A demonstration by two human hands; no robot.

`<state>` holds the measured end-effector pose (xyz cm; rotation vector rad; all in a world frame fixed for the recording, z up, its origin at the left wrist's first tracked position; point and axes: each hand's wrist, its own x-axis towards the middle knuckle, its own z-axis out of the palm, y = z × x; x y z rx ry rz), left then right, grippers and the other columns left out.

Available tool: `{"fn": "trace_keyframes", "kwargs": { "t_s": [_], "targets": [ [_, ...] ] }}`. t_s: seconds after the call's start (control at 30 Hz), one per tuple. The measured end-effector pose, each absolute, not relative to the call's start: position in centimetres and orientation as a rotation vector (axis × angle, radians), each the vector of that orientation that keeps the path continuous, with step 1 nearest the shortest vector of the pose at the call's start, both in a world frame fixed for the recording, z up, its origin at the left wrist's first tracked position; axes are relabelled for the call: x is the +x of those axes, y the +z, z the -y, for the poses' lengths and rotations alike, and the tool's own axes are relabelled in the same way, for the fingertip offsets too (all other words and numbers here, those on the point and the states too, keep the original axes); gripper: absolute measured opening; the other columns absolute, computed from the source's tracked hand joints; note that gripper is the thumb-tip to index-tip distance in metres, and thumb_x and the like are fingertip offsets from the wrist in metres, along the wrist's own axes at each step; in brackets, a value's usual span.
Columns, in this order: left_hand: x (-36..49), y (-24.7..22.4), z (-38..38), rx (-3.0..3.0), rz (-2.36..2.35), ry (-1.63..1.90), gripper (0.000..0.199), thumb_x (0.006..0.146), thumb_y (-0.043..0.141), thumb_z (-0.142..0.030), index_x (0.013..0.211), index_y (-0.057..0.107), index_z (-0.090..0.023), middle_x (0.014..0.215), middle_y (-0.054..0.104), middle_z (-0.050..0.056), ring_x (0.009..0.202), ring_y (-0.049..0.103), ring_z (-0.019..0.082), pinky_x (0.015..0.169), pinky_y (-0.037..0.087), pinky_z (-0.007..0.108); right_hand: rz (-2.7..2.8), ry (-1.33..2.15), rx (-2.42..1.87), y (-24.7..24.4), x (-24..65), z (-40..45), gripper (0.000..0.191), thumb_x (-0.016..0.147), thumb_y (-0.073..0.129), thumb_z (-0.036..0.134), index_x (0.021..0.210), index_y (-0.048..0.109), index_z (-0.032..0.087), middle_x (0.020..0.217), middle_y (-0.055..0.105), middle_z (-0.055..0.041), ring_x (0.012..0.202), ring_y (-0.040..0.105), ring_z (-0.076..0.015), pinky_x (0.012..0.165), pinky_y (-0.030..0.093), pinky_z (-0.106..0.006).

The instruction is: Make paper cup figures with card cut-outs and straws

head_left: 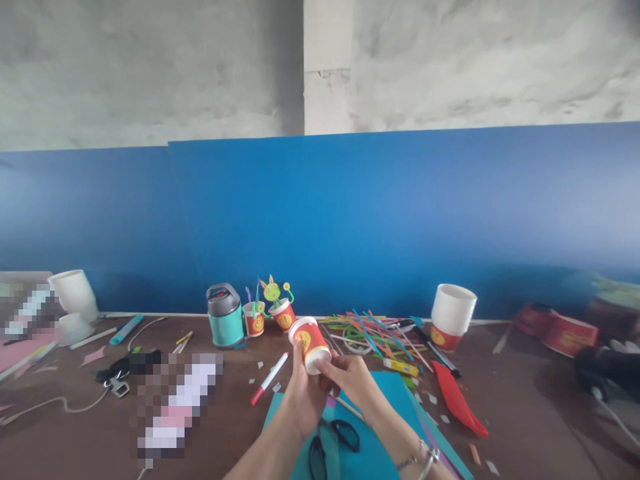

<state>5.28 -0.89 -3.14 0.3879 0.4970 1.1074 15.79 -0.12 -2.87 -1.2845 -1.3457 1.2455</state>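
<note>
Tilted over the teal paper, a red paper cup (314, 341) with a white rim and a yellow emblem is held in both hands. Its rim points up and to the left. My left hand (310, 393) wraps round the cup from below and the left. At the cup's base, my right hand (350, 380) has its fingers closed near the bottom edge; a thin pale stick (349, 405) shows beneath this hand. Dark-handled scissors (331, 437) lie on the teal paper (370, 440) below my wrists.
Behind the cup stand a teal jar (226, 327) and a decorated cup with a green paper figure (273, 292). Colourful strips (370, 332) lie heaped to the right, near stacked paper cups (453, 310) and a red plastic packet (456, 399). A red-white marker (270, 379) lies left.
</note>
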Motion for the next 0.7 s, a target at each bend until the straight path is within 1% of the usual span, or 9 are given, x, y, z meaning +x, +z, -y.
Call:
{"fn": "trace_keyframes", "kwargs": {
  "t_s": [0.1, 0.27, 0.43, 0.5, 0.57, 0.63, 0.7],
  "targets": [
    [5.3, -3.1, 1.0, 0.381, -0.485, 1.102, 0.059, 0.079, 0.043, -0.070, 0.085, 0.061, -0.014, 0.073, 0.060, 0.002, 0.060, 0.053, 0.014, 0.057, 0.037, 0.026, 1.302, 1.260, -1.277, -2.9, 15.6, 0.2, 0.042, 0.062, 0.068, 0.052, 0.054, 0.066, 0.011, 0.050, 0.062, -0.0035, 0.040, 0.046, -0.0089, 0.042, 0.035, -0.023],
    [5.4, -3.2, 0.9, 0.370, -0.472, 1.105, 0.061, 0.078, 0.042, -0.071, 0.084, 0.061, -0.013, 0.073, 0.059, 0.003, 0.060, 0.052, 0.014, 0.056, 0.036, 0.025, 1.252, 1.274, -1.263, -3.0, 15.5, 0.2, 0.042, 0.058, 0.071, 0.053, 0.054, 0.065, 0.011, 0.047, 0.060, -0.0018, 0.040, 0.044, -0.0081, 0.041, 0.033, -0.022],
    [5.6, -3.7, 0.8, 0.376, -0.455, 1.091, 0.064, 0.075, 0.043, -0.074, 0.078, 0.061, -0.013, 0.062, 0.054, 0.000, 0.053, 0.047, 0.012, 0.052, 0.033, 0.024, 1.216, 1.330, -1.240, -3.5, 15.3, 0.1, 0.040, 0.055, 0.072, 0.051, 0.055, 0.064, 0.011, 0.047, 0.059, -0.0011, 0.040, 0.044, -0.0084, 0.042, 0.033, -0.023],
    [5.6, -3.7, 0.9, 0.380, -0.462, 1.083, 0.065, 0.074, 0.043, -0.075, 0.080, 0.060, -0.013, 0.062, 0.054, 0.000, 0.052, 0.047, 0.011, 0.052, 0.034, 0.024, 1.225, 1.327, -1.241, -3.6, 15.1, 0.0, 0.038, 0.056, 0.070, 0.049, 0.057, 0.064, 0.012, 0.047, 0.058, -0.0004, 0.040, 0.044, -0.0086, 0.043, 0.034, -0.023],
    [5.5, -3.5, 0.9, 0.408, -0.480, 1.078, 0.066, 0.072, 0.044, -0.076, 0.083, 0.061, -0.013, 0.066, 0.058, 0.002, 0.056, 0.051, 0.013, 0.053, 0.036, 0.024, 1.265, 1.316, -1.258, -3.6, 15.2, 0.0, 0.036, 0.060, 0.066, 0.048, 0.060, 0.063, 0.012, 0.049, 0.059, -0.0004, 0.042, 0.045, -0.0091, 0.044, 0.035, -0.023],
    [5.2, -3.5, 0.7, 0.490, -0.526, 1.090, 0.066, 0.070, 0.049, -0.075, 0.087, 0.062, -0.013, 0.073, 0.062, 0.005, 0.064, 0.057, 0.017, 0.057, 0.040, 0.026, 1.394, 1.279, -1.309, -3.3, 15.7, 0.0, 0.033, 0.066, 0.061, 0.045, 0.062, 0.064, 0.012, 0.053, 0.061, -0.0018, 0.046, 0.049, -0.0109, 0.047, 0.038, -0.023],
    [4.5, -3.7, 0.0, 0.644, -0.614, 1.213, 0.057, 0.070, 0.059, -0.066, 0.093, 0.061, -0.014, 0.082, 0.065, 0.006, 0.077, 0.061, 0.020, 0.065, 0.044, 0.028, 1.655, 1.130, -1.447, -2.9, 16.6, 0.1, 0.029, 0.072, 0.056, 0.039, 0.064, 0.066, 0.013, 0.058, 0.065, -0.0035, 0.054, 0.057, -0.0141, 0.051, 0.040, -0.023]
  ]
}}
